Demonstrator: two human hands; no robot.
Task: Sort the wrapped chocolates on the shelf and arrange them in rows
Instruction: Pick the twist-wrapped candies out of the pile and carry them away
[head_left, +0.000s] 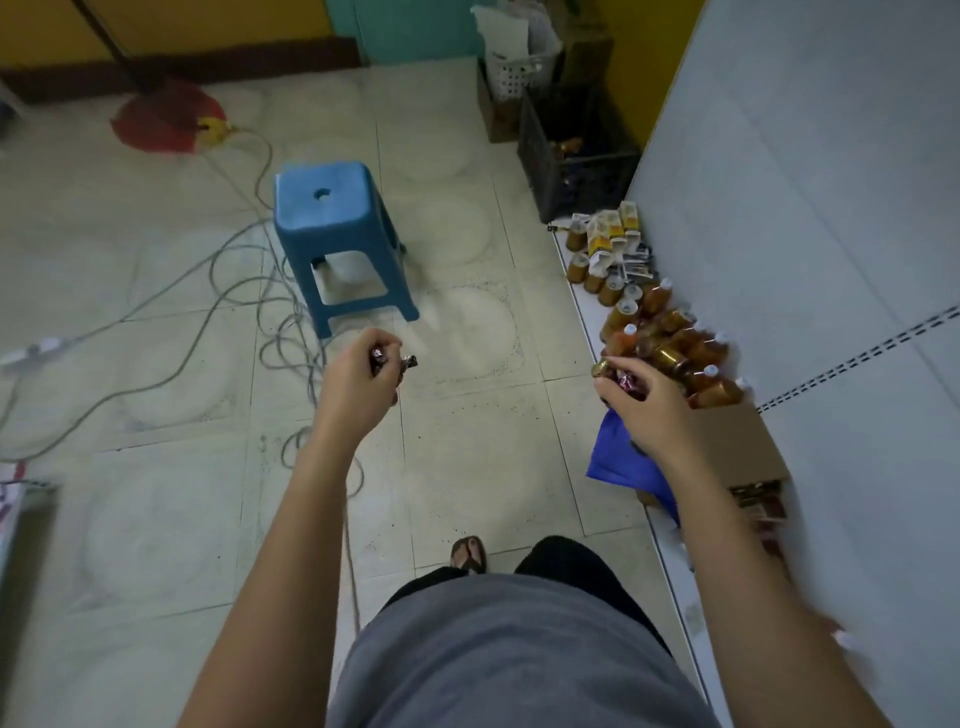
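Head cam, looking down. Gripping a few wrapped chocolates (393, 364) in L hand (358, 382), fingers curled round them, twisted foil ends poking out past thumb. Held in air over tiled floor (467, 441), just this side of blue plastic stool (337, 223).

Pinching one dark-foil piece (627, 385) w/ R hand (644, 410), thumb and fingertips closed on it, at front edge of low white shelf (579, 306). Right beside heap of amber bottles (675, 348), mostly lying on their sides; touching or not, can't tell. Small gold-topped item (602, 368) just by R fingertips, bottle cap or sweet, can't tell.

Under R wrist: blue bag (623, 467) and open cardboard box (727, 441), both on same shelf. Dark packets (758, 499) at box's near end, too blurred to read. Further along shelf: yellow-white cartons (610, 228) among more bottles. Behind shelf: grey back panel (805, 182) w/ slotted strip.

On floor: grey cables (234, 296) looped L of stool, black crate (571, 156) past shelf's far end, white basket (514, 73) beyond that, red item (166, 117) near far wall. Standing, grey top, dark trousers, one sandalled foot (467, 553) showing.
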